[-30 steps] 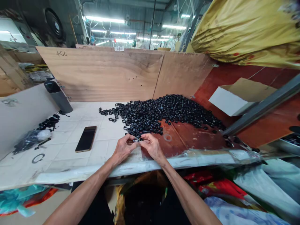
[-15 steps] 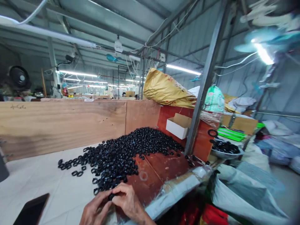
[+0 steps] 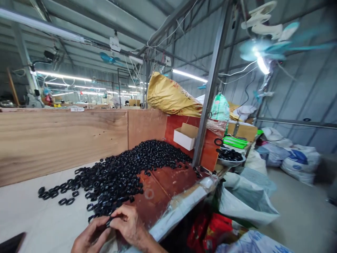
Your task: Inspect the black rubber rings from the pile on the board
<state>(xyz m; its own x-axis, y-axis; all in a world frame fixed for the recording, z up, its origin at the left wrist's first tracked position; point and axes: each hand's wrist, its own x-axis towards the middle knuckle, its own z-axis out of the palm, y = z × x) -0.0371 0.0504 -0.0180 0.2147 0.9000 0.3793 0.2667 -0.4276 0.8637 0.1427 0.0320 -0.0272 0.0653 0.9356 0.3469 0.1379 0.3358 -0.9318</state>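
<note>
A big heap of small black rings (image 3: pixel 126 168) lies on the table, spilling from the red board (image 3: pixel 168 179) onto the white surface. At the bottom edge of the view my left hand (image 3: pixel 89 239) and my right hand (image 3: pixel 127 223) meet at the near edge of the heap. The fingertips of both are pinched together on a small black ring (image 3: pixel 108 222) between them. My wrists and forearms are mostly cut off by the frame.
A plywood wall (image 3: pixel 63 140) backs the table. A steel post (image 3: pixel 207 95) rises at its right end, with a white box (image 3: pixel 185 137) and a metal bowl of rings (image 3: pixel 230 156) beside it. Sacks (image 3: pixel 300 161) lie on the floor at right. A phone corner (image 3: pixel 12 244) shows bottom left.
The view has swung up and to the right, away from the table's left side toward the aisle. My hands stayed pinched together at the heap's near edge.
</note>
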